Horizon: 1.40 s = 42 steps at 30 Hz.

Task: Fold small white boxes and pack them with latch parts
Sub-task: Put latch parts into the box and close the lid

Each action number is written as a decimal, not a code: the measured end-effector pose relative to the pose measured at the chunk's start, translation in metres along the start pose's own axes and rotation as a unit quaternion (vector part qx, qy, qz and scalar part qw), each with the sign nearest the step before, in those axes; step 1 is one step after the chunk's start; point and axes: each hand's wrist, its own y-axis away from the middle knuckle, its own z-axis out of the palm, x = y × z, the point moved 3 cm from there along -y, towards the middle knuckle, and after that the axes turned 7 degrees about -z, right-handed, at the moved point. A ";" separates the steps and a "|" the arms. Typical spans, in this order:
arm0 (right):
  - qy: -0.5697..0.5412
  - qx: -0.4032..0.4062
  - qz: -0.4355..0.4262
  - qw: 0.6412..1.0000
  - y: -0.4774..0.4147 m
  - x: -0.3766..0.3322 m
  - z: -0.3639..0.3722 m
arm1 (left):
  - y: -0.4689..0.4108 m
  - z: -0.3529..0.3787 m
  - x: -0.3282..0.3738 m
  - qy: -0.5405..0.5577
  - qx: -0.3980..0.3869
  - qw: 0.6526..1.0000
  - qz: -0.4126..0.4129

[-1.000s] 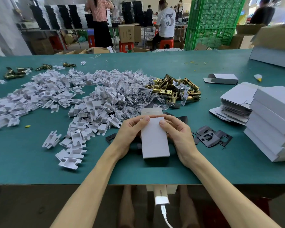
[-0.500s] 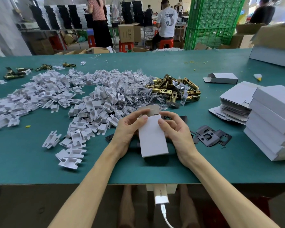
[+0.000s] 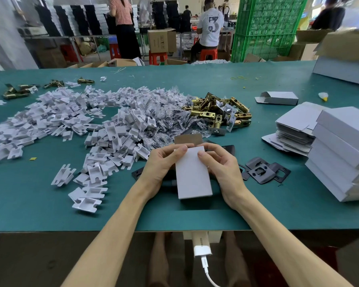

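White box (image 3: 193,175) is held by both hands near the green table's (image 3: 50,212) near edge. Left hand (image 3: 164,164) and right hand (image 3: 222,166) curl round its long sides, thumbs on top; its far flap (image 3: 188,139) stands open. Brass latch parts (image 3: 218,112) lie beyond. Bare table runs along the near edge. Only legible writing: "3" on a far shirt (image 3: 211,25).

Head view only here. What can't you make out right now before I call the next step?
Head view:
- white box interior: only its outer face shows; left hand and right hand cover its sides, so contents are unknown.
- black plate under it: mostly hidden by box and hands.
- box stack: cut off by the right edge, count unknown.
- clear bags: contents too small to tell.
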 end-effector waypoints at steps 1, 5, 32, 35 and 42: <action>0.001 0.001 -0.002 1.000 0.000 0.000 0.000 | 0.000 0.000 0.001 0.000 -0.001 1.000 0.007; 0.012 0.008 -0.007 1.000 0.001 -0.001 -0.001 | 0.002 0.002 0.004 0.008 -0.020 0.999 0.039; -0.041 0.004 0.010 0.999 -0.002 0.001 0.001 | -0.007 -0.013 0.002 0.156 0.140 0.976 0.058; -0.069 0.026 0.019 0.997 -0.005 0.005 0.000 | -0.007 -0.011 0.002 0.141 0.145 0.978 0.055; -0.003 0.067 0.001 0.998 -0.007 0.008 -0.005 | -0.008 -0.010 -0.002 0.069 0.140 0.987 0.042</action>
